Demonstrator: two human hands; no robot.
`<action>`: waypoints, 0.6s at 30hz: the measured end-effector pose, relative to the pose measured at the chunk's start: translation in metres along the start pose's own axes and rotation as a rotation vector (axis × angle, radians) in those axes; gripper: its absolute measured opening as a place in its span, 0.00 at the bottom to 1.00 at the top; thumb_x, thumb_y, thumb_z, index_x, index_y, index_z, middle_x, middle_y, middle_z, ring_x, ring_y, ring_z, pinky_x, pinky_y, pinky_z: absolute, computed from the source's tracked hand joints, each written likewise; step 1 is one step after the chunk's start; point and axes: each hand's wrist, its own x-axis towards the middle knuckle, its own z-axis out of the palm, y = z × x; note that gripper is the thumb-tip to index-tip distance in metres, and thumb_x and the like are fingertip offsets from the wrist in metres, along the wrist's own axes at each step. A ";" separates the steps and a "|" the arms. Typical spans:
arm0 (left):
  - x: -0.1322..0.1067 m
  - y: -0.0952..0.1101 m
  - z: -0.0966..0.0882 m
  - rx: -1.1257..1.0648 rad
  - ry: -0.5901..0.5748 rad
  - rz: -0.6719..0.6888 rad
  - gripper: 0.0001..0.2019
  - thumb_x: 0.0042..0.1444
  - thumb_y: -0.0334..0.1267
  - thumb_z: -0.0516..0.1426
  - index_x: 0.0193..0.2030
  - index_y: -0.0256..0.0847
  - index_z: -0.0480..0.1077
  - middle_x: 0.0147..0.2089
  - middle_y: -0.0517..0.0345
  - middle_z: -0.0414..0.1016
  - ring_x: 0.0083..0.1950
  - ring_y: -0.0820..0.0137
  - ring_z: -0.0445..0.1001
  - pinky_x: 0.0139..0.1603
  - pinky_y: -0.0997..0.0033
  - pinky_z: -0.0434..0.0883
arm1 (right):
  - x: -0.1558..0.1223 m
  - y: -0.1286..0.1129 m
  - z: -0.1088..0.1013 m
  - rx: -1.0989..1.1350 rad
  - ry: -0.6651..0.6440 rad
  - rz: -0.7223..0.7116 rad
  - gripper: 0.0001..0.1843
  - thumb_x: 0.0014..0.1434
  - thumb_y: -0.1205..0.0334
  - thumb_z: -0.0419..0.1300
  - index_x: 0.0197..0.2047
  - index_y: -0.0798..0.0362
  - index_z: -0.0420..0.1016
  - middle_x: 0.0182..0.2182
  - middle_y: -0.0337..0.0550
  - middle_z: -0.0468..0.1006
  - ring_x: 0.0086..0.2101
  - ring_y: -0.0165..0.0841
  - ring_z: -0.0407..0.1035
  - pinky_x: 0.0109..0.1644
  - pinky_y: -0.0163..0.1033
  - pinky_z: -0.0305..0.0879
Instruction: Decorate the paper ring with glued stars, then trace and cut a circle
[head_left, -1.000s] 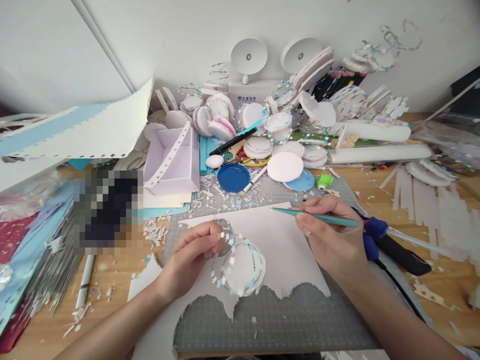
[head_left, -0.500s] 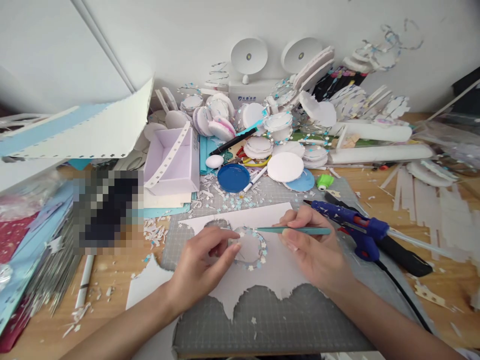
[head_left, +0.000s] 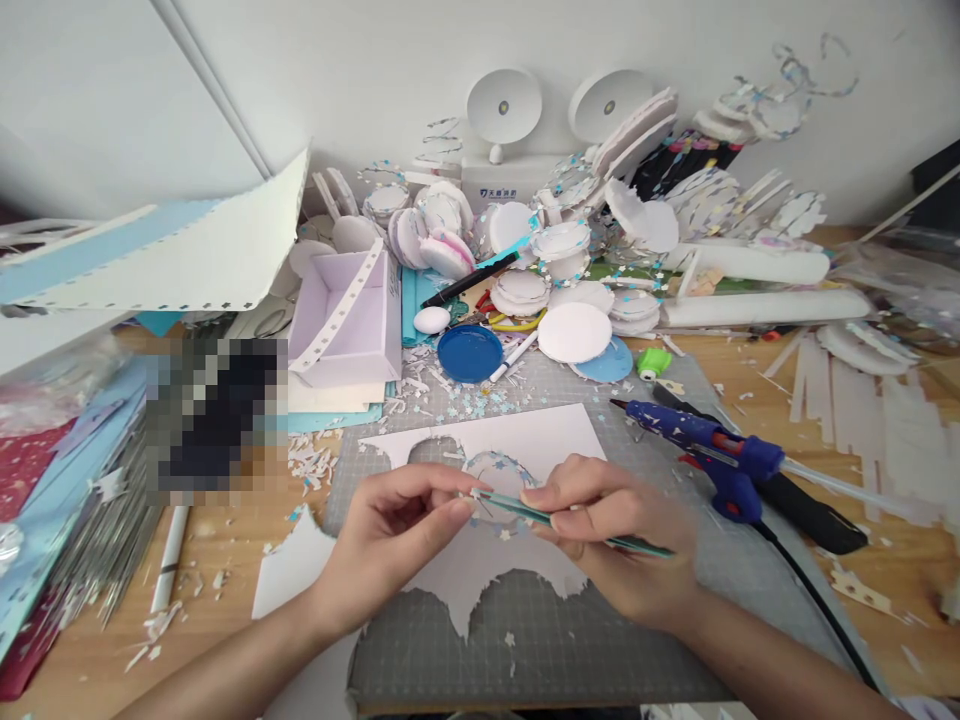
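My right hand (head_left: 611, 545) is closing around a slim teal tool (head_left: 585, 528), gripping it like a pen. Its tip is reaching the left edge of a ring of tiny stars (head_left: 501, 487). My left hand (head_left: 390, 540) is drawing thumb and forefinger together at that same spot. I cannot tell whether they are pinching the ring or only steadying it. The ring is lying flat on a white sheet (head_left: 555, 435) over the grey cutting mat (head_left: 585, 650). A second ago the ring was up in the left fingers and the tool was pointing off toward the sheet's far edge. Now both hands are meeting over it, so the work is settling on the ring's rim. A blue glue gun (head_left: 712, 450) is lying just right, with a blue lid (head_left: 469, 352) and white discs (head_left: 574, 332) beyond.
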 end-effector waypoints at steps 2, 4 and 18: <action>0.000 -0.001 -0.001 -0.030 -0.007 -0.007 0.06 0.52 0.40 0.64 0.36 0.46 0.80 0.20 0.62 0.63 0.24 0.75 0.60 0.24 0.76 0.58 | 0.000 0.001 0.000 -0.022 -0.020 -0.024 0.27 0.51 0.81 0.61 0.47 0.41 0.75 0.40 0.44 0.80 0.34 0.35 0.75 0.33 0.41 0.71; 0.001 -0.002 -0.001 -0.046 -0.003 -0.007 0.05 0.52 0.40 0.64 0.36 0.46 0.80 0.20 0.63 0.62 0.24 0.75 0.59 0.25 0.76 0.59 | 0.001 0.001 0.000 -0.030 -0.033 -0.037 0.28 0.51 0.82 0.61 0.48 0.40 0.75 0.40 0.43 0.80 0.35 0.35 0.76 0.34 0.41 0.72; 0.002 -0.006 -0.004 0.006 0.053 -0.002 0.06 0.52 0.42 0.64 0.33 0.43 0.80 0.22 0.59 0.71 0.26 0.73 0.65 0.26 0.75 0.63 | 0.002 -0.003 -0.003 0.003 0.132 0.100 0.14 0.53 0.73 0.64 0.39 0.46 0.74 0.35 0.45 0.78 0.35 0.36 0.73 0.36 0.43 0.72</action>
